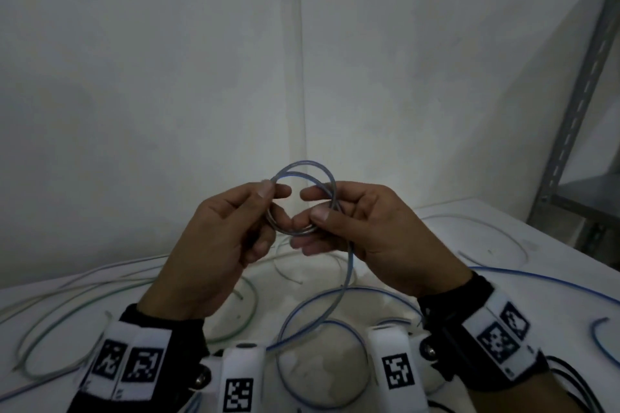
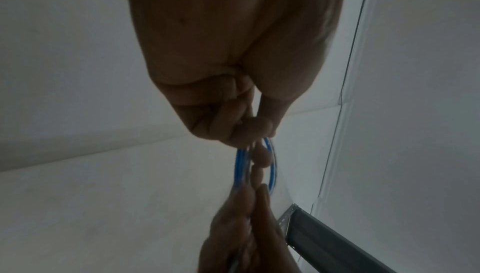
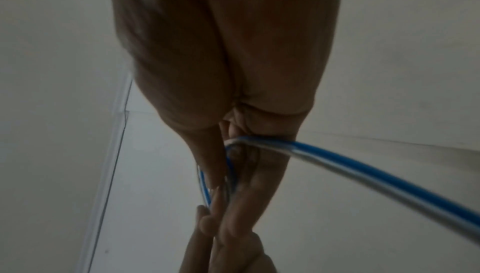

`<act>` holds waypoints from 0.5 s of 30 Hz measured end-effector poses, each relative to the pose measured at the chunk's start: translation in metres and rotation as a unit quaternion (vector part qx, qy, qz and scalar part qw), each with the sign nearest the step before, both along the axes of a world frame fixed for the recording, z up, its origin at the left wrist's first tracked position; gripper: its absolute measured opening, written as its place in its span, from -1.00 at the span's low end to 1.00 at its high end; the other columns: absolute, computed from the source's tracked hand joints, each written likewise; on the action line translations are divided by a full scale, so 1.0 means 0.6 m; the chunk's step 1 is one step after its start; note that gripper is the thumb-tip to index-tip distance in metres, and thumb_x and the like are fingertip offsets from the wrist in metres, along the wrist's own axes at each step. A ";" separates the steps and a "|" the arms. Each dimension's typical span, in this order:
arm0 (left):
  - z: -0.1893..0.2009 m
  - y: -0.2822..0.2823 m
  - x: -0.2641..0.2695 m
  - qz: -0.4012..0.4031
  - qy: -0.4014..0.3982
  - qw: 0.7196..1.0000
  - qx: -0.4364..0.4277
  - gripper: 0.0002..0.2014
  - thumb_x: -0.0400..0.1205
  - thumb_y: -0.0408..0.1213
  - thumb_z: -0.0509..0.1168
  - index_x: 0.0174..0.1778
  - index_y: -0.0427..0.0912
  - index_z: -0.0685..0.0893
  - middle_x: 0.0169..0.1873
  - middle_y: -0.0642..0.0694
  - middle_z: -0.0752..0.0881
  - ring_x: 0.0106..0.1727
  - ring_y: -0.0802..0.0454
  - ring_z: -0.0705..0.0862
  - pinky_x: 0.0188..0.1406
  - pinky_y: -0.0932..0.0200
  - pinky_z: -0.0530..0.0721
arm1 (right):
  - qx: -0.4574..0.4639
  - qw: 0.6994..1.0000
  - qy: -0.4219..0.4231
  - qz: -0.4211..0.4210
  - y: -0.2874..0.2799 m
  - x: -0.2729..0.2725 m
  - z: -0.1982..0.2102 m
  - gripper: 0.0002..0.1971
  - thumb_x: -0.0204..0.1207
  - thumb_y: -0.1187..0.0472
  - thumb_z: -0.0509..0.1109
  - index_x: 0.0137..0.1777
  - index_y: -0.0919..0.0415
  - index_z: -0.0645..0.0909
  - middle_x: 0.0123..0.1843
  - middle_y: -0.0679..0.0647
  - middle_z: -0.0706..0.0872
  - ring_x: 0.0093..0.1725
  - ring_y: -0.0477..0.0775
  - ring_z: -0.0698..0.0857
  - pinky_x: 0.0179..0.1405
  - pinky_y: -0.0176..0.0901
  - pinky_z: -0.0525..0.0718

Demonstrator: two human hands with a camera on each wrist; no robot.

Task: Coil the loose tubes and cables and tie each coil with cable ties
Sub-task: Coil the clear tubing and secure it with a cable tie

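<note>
A small coil of clear tube with a blue stripe (image 1: 303, 174) is held up in the air above the table, between both hands. My left hand (image 1: 265, 201) pinches the coil's left side with thumb and fingers. My right hand (image 1: 318, 208) pinches its right side, thumb over the strands. The tube's loose tail (image 1: 349, 271) drops from my right hand to wide loops on the table. In the left wrist view the blue coil (image 2: 240, 164) shows edge-on below my left hand (image 2: 249, 131). The right wrist view has the tail (image 3: 363, 166) running out of my right hand (image 3: 228, 154).
Several loose tubes lie on the white table (image 1: 503, 245): pale and green-striped ones (image 1: 67, 308) at the left, a clear one (image 1: 496, 231) at the right, a blue piece (image 1: 600, 339) at the far right. A grey metal rack (image 1: 583, 84) stands at the right. White walls rise behind.
</note>
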State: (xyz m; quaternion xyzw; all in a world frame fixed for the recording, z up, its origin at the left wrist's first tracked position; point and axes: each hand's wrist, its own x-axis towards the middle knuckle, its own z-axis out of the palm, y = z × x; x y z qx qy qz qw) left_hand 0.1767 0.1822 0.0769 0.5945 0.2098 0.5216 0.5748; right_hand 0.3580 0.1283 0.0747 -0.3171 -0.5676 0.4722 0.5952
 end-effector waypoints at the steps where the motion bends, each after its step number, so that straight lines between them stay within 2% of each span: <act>1: 0.000 0.001 -0.003 -0.001 0.009 1.000 0.012 -0.73 0.57 -0.09 0.30 -0.06 -0.14 0.84 -0.35 -0.17 0.69 -0.56 0.07 0.38 -0.60 0.31 0.32 | -0.004 1.000 -0.021 0.000 -0.004 0.002 0.003 -0.74 0.65 0.37 0.37 0.31 0.39 0.61 -0.03 0.30 0.86 -0.15 0.28 0.87 -0.19 -0.06 0.82; 6: 0.004 0.001 -0.015 0.009 0.045 0.998 0.052 -0.75 0.58 -0.20 0.33 0.05 -0.19 0.84 -0.39 -0.21 0.69 -0.57 0.04 0.41 -0.63 0.32 0.37 | 0.020 0.996 -0.080 -0.026 -0.016 0.005 0.013 -0.63 0.67 0.38 0.40 0.45 0.18 0.56 0.01 0.29 0.86 -0.32 0.30 0.81 -0.47 -0.06 0.74; 9: 0.008 0.000 -0.023 0.012 0.084 0.993 0.075 -0.77 0.55 -0.25 0.37 0.04 -0.20 0.86 -0.42 -0.25 0.71 -0.60 0.02 0.44 -0.67 0.28 0.39 | 0.039 0.990 -0.115 -0.069 -0.019 0.018 0.017 -0.61 0.59 0.40 0.50 0.38 0.14 0.59 0.06 0.21 0.85 -0.41 0.25 0.75 -0.59 -0.12 0.63; 12: 0.010 -0.003 -0.027 0.015 0.105 0.990 0.097 -0.78 0.56 -0.28 0.38 0.03 -0.24 0.86 -0.43 -0.25 0.72 -0.60 0.00 0.46 -0.66 0.24 0.41 | 0.056 0.981 -0.143 -0.117 -0.020 0.031 0.020 -0.59 0.52 0.37 0.58 0.34 0.15 0.67 0.05 0.14 0.87 -0.41 0.05 0.65 -0.51 -0.24 0.59; 15: 0.009 0.000 -0.025 0.031 0.087 0.991 0.096 -0.79 0.56 -0.29 0.37 0.00 -0.29 0.84 -0.40 -0.25 0.75 -0.59 -0.02 0.54 -0.63 0.22 0.49 | 0.069 0.980 -0.110 -0.153 -0.018 0.040 0.020 -0.73 0.63 0.36 0.47 0.30 0.23 0.74 0.01 0.14 0.89 -0.48 -0.06 0.53 -0.55 -0.37 0.49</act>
